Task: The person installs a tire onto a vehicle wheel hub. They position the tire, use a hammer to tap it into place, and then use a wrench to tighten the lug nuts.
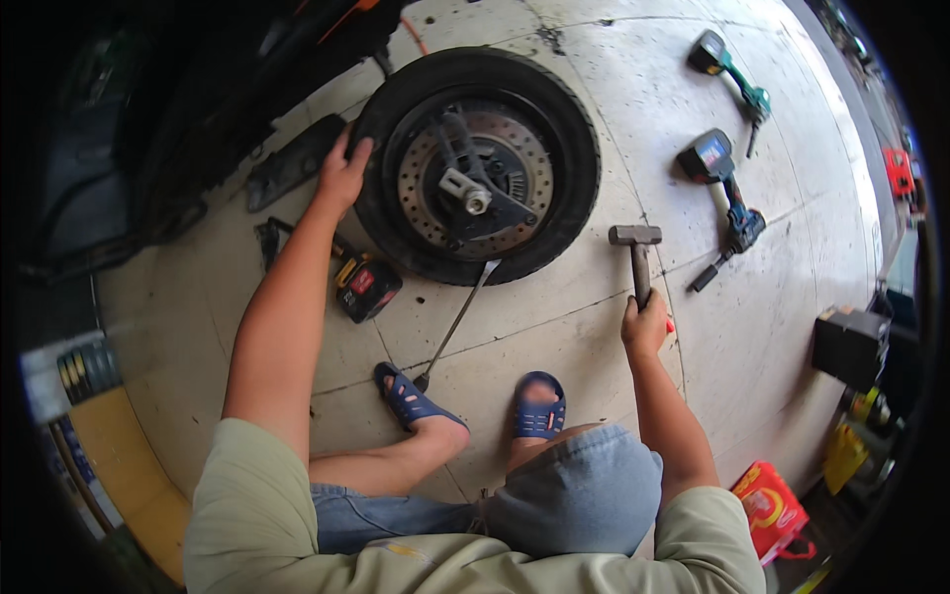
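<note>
Pale tiles make up the floor [574, 346], and here's the big black wheel [477, 170], just right of the person's left hand [341, 173], ahead and left of the right hand [646, 325]! The left hand is up against the tyre's edge, thumb apart from the fingers; whether it's squeezing, you can't tell from here. A drilled metal disc [416, 188] faces up from the wheel. Back and right of the right hand sits a bright red pack [770, 510]. Power tools next: a green one [740, 84] and a blue one [730, 193], both ahead and right of the right hand; a yellow-and-black one [368, 287] behind the left hand. Between the hands slants a lever [459, 322], tip at the tyre's near edge. And the hammer [641, 267]: right fist wrapped firmly round its handle, head pointing forward! Smallest of all, the nut [477, 203], right of the left hand at the wheel's centre.
</note>
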A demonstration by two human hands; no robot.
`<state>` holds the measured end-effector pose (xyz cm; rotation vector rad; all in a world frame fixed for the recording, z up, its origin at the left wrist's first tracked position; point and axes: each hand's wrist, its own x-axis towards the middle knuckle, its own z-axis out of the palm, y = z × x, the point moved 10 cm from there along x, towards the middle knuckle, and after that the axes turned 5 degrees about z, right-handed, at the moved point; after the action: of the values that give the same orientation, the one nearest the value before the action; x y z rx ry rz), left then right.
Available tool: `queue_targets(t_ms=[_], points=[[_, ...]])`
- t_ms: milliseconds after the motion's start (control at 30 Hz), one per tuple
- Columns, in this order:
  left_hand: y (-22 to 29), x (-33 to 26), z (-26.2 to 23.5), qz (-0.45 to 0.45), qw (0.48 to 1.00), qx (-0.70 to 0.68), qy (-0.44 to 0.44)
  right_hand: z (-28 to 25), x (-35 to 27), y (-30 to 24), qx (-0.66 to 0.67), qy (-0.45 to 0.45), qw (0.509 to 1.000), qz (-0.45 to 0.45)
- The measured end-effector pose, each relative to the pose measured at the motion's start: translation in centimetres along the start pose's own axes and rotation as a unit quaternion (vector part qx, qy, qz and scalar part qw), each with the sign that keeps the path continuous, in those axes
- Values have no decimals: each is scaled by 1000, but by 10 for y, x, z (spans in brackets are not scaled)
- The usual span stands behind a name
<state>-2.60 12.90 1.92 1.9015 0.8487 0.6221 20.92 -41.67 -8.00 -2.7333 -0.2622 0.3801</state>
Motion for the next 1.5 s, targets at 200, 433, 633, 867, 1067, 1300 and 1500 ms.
queue_targets(t_ms=[200, 433, 633, 867, 1067, 1300, 1500], points=[[7, -4, 0, -44, 999, 10, 11, -32, 12, -67, 82, 183, 977, -67], [5, 6, -2, -107, 954, 212, 182, -5, 145, -222, 415, 15, 908, 63], [29, -6, -15, -172, 928, 272, 187, -10, 129, -250, 233, -15, 958, 164], [18, -4, -8, -153, 939, 245, 188, 7, 147, -225, 249, 57, 957, 137], [12, 27, -15, -135, 930, 277, 202, 26, 157, -238, 261, 32, 958, 114], [6, 14, -10, -85, 953, 268, 115, 18, 153, -251, 248, -24, 967, 59], [-11, 12, -1, -128, 937, 304, 117, 20, 158, -243, 205, 22, 975, 84]])
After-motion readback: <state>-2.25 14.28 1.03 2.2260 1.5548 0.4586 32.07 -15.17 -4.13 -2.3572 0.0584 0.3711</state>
